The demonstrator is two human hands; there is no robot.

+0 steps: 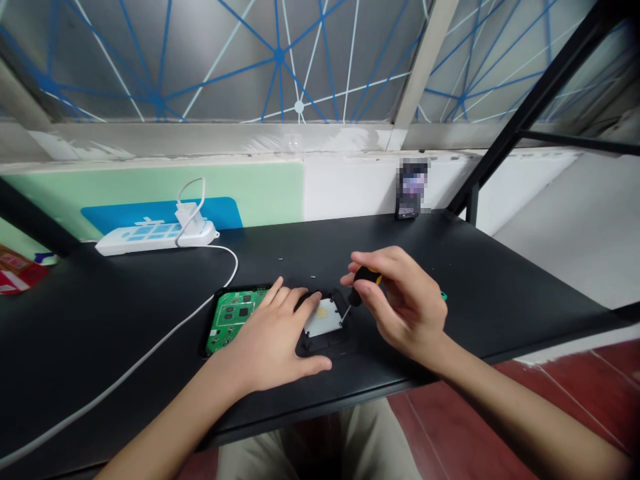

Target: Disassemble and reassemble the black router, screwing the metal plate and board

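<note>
A black casing holds a green circuit board [231, 319] on its left side and a pale metal plate [325, 318] on its right. My left hand [277, 330] lies over the middle of the casing, fingers spread, its fingertips at the plate's upper left edge. In my right hand [407, 300] is a black and yellow screwdriver [367, 280], gripped by the handle and tilted. The tip of its shaft meets the plate's right edge, at a corner screw spot. Two tiny screws [313, 277] [281, 259] lie on the table behind the casing.
On the black table [165, 293], a white power strip [155, 238] with a plugged-in charger [190, 219] stands at the back left. Its white cable [170, 333] runs forward left. A phone [410, 190] leans on the wall at the back. A red package [20, 270] is at far left.
</note>
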